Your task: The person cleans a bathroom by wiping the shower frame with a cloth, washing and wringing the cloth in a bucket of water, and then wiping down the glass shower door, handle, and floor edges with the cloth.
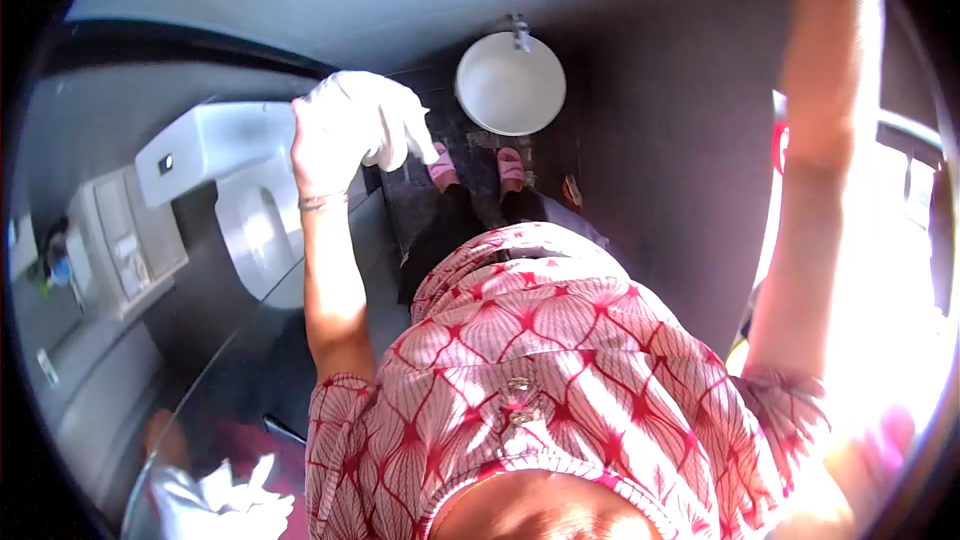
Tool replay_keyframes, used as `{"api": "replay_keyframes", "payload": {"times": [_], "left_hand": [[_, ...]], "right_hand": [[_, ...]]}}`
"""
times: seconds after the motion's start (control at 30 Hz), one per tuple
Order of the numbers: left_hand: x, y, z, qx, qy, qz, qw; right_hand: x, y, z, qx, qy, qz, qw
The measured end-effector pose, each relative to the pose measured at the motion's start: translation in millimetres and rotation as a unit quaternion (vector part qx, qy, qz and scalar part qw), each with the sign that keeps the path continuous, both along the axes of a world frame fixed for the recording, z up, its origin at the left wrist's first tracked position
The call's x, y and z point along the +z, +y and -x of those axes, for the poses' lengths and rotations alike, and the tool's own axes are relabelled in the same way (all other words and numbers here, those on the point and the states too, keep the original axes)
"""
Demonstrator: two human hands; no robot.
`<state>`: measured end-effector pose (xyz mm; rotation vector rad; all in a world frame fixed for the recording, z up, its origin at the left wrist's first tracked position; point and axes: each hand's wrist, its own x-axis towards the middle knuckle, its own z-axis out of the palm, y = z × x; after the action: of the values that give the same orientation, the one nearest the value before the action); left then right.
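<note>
My left hand [318, 155] is closed on a bunched white cloth [370, 118], held out in front at the left, above the floor and beside the toilet [258, 220]. The cloth hangs over its fingers toward the pink slippers. My right arm stretches up along the right side, and its hand lies beyond the top edge of the frame. A reflection of the arm and white cloth shows in the glass at the lower left.
A round white bucket [511, 85] stands below a wall tap [520, 32]. Pink slippers [441, 166] are on my feet on the dark floor. A pale shelf unit [125, 240] is at the left. Bright light enters at the right.
</note>
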<state>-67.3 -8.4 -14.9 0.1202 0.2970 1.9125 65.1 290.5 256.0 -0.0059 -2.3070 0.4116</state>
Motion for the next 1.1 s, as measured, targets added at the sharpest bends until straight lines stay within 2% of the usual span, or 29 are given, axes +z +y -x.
{"api": "replay_keyframes", "payload": {"times": [0.07, 0.1, 0.2, 0.27, 0.3, 0.33, 0.4, 0.43, 0.47, 0.53, 0.57, 0.6, 0.67, 0.7, 0.73, 0.8, 0.83, 0.87, 0.93, 0.97, 1.0, 1.07, 1.1], "left_hand": [[-9.6, 7.6, -8.4, -0.032, 0.042, 0.01, 0.999], [-9.6, 12.4, -16.3, -0.046, 0.037, 0.012, 0.998], [-12.6, 28.4, -38.1, -0.062, 0.143, 0.168, 0.973], [-0.1, 52.3, -52.6, -0.159, 0.177, 0.131, 0.962], [-5.9, 59.4, -62.6, -0.143, 0.16, 0.171, 0.962], [1.1, 68.6, -70.5, -0.164, 0.179, 0.163, 0.956], [-18.0, 71.0, -77.0, -0.25, 0.23, 0.192, 0.921], [-16.8, 78.8, -83.2, -0.286, 0.279, 0.205, 0.894], [12.5, 93.8, -82.2, -0.282, 0.342, 0.2, 0.874], [28.7, 112.8, -80.7, -0.376, 0.449, 0.184, 0.789], [26.0, 123.2, -78.1, -0.407, 0.513, 0.173, 0.736], [26.9, 129.8, -77.7, -0.411, 0.509, 0.177, 0.735], [27.8, 141.7, -77.5, -0.4, 0.604, 0.19, 0.663], [29.0, 132.9, -60.3, -0.37, 0.647, 0.213, 0.632], [15.7, 124.2, -51.5, -0.329, 0.65, 0.265, 0.631], [25.7, 130.4, -28.1, -0.273, 0.669, 0.394, 0.569], [-3.5, 125.8, -14.9, -0.218, 0.689, 0.414, 0.553], [-15.2, 121.4, -9.5, -0.131, 0.69, 0.418, 0.577], [-44.8, 111.8, 3.4, 0.05, 0.762, 0.444, 0.469], [-55.9, 102.9, 3.3, 0.1, 0.725, 0.493, 0.471], [-55.9, 96.0, 3.0, 0.106, 0.722, 0.497, 0.469], [-50.3, 78.1, -3.4, 0.002, 0.545, 0.525, 0.654], [-46.7, 70.0, -12.1, 0.006, 0.481, 0.501, 0.719]], "right_hand": [[-54.3, -12.6, -29.7, 0.012, -0.067, 0.188, 0.98], [-87.2, -16.2, -42.0, 0.007, -0.111, 0.284, 0.952], [-198.6, -42.9, -73.2, -0.009, -0.227, 0.525, 0.82], [-271.2, -67.3, -100.4, -0.053, -0.304, 0.633, 0.71], [-298.0, -78.5, -112.2, -0.07, -0.319, 0.66, 0.677], [-321.1, -88.3, -121.4, -0.084, -0.333, 0.688, 0.64], [-352.4, -99.8, -133.1, -0.09, -0.315, 0.728, 0.602], [-357.6, -101.6, -135.6, -0.044, -0.311, 0.781, 0.539], [-329.1, -89.0, -127.2, -0.033, -0.307, 0.8, 0.514], [-336.1, -86.9, -127.3, 0.005, -0.231, 0.878, 0.419], [-327.3, -87.5, -126.2, 0.034, -0.177, 0.897, 0.404], [-333.8, -85.6, -126.8, 0.025, -0.132, 0.914, 0.382], [-337.5, -78.8, -126.9, -0.063, -0.169, 0.884, 0.43], [-323.0, -81.0, -110.9, -0.127, -0.147, 0.883, 0.428], [-319.5, -83.5, -101.0, -0.136, -0.124, 0.883, 0.432], [-306.1, -70.9, -80.3, -0.102, -0.072, 0.892, 0.435], [-293.9, -69.2, -72.9, -0.093, -0.072, 0.9, 0.419], [-301.5, -66.4, -64.2, -0.071, -0.054, 0.899, 0.429], [-308.4, -62.4, -41.3, -0.061, -0.019, 0.872, 0.485], [-331.2, -55.0, -31.9, -0.067, -0.026, 0.865, 0.497], [-345.5, -48.7, -23.6, -0.091, -0.03, 0.861, 0.5], [-379.0, -27.6, -23.1, -0.103, -0.282, 0.725, 0.62], [-403.8, -18.9, -27.2, -0.097, -0.285, 0.722, 0.623]]}}
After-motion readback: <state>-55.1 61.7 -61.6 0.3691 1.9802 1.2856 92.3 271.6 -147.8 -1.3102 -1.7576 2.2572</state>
